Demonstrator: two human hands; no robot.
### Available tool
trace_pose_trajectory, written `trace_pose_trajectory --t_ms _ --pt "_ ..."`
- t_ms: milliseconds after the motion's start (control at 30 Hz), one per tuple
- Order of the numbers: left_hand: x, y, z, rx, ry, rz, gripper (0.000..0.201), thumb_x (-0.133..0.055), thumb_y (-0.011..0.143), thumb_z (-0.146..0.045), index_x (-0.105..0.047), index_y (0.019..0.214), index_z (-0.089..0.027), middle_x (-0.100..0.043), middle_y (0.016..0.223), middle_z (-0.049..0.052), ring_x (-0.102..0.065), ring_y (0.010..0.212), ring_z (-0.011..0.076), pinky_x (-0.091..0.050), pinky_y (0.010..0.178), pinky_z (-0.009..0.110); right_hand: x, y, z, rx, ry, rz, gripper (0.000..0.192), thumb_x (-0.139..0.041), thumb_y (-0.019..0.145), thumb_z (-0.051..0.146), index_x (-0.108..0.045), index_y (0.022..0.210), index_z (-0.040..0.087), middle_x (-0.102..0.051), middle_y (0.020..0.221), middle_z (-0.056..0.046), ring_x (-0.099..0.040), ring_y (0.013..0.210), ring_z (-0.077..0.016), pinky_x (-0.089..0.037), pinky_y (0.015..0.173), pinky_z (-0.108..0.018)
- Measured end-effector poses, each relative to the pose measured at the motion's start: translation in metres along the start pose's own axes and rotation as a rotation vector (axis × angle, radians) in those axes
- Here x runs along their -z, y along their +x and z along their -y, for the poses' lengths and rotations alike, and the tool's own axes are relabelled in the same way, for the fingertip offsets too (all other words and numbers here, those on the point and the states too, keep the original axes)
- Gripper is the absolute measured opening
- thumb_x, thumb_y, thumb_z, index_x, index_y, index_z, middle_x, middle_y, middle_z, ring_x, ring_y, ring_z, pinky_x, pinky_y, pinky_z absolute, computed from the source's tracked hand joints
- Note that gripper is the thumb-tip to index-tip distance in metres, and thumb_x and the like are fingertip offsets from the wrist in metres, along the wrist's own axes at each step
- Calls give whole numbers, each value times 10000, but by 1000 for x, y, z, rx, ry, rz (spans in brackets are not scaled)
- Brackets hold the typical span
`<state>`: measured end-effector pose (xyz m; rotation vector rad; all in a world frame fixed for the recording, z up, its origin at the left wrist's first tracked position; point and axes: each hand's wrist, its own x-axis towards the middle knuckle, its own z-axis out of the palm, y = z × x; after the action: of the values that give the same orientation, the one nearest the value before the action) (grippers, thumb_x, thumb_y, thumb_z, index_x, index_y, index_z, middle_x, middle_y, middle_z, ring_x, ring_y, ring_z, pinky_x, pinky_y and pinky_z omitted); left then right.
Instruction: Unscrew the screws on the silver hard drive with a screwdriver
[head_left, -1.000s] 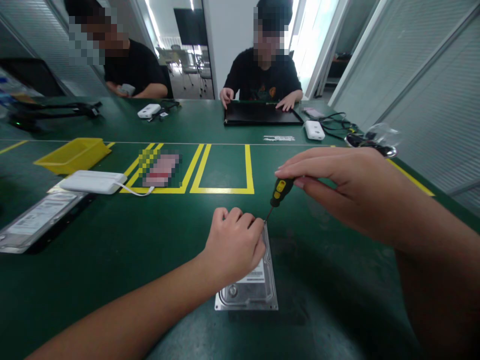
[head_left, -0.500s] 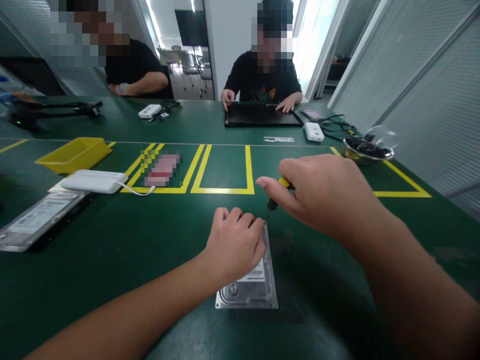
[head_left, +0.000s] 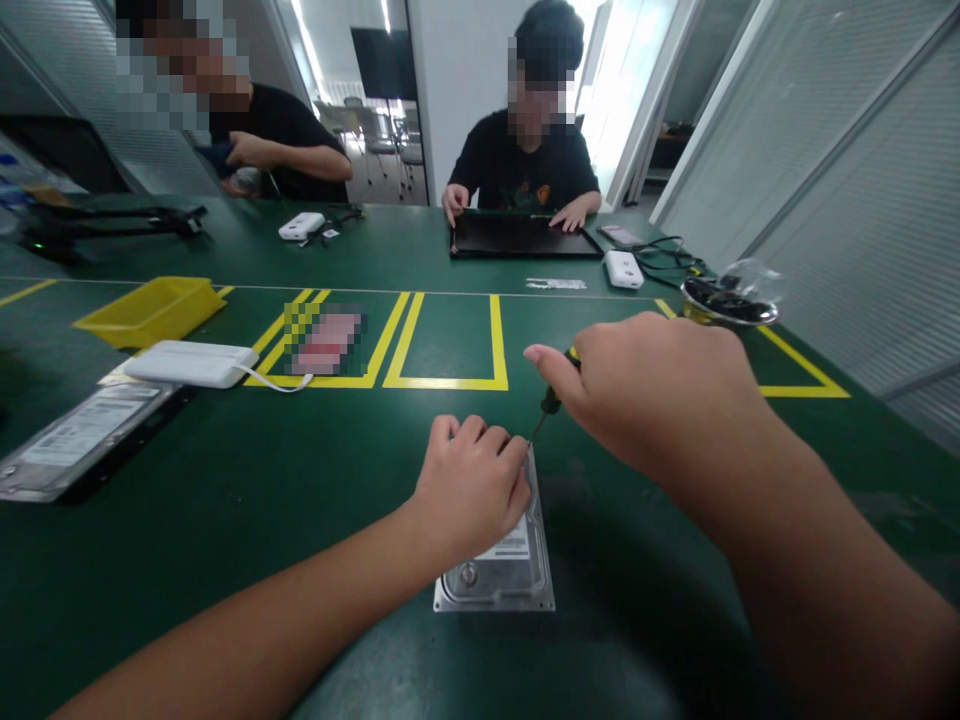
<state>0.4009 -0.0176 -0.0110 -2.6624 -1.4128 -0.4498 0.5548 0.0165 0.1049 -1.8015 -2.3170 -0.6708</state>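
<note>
Your left hand (head_left: 471,485) lies flat over far part of hard drive (head_left: 501,575), fingers curled, pressing it onto green table (head_left: 225,480). Drive sits flat, centre near you. Your right hand (head_left: 645,395) clenched around screwdriver (head_left: 550,403); handle mostly hidden, tip at drive's far edge beside your left fingertips.

Yellow tray (head_left: 146,310) far left: contents not visible. Metal bowl (head_left: 729,305) far right: dark items inside, too small to tell. White box (head_left: 191,362) with cable near tray. Second drive (head_left: 71,440) at left edge.
</note>
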Motion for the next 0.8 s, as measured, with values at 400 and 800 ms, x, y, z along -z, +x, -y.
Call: trace_pose_trajectory --t_ms 400,800 --pt "0 -2 1 11 -26 -15 303 -490 911 -308 -646 1140 -186 -715 918 97 -568 903 294 -304 765 456 12 -86 -36 -72 -205 -68 434 -400 952 528 -479 658 218 -459 537 -53 -336 436 -154 -149 486 -305" --pt "3 -1 3 18 -35 -9 420 -473 946 -517 -670 1108 -183 -719 934 104 -570 918 291 -323 807 456 -98 -144 -89 49 -151 40 358 -431 987 412 -628 1140 155 -679 812 -95 -618 680 -227 -313 558 -313"
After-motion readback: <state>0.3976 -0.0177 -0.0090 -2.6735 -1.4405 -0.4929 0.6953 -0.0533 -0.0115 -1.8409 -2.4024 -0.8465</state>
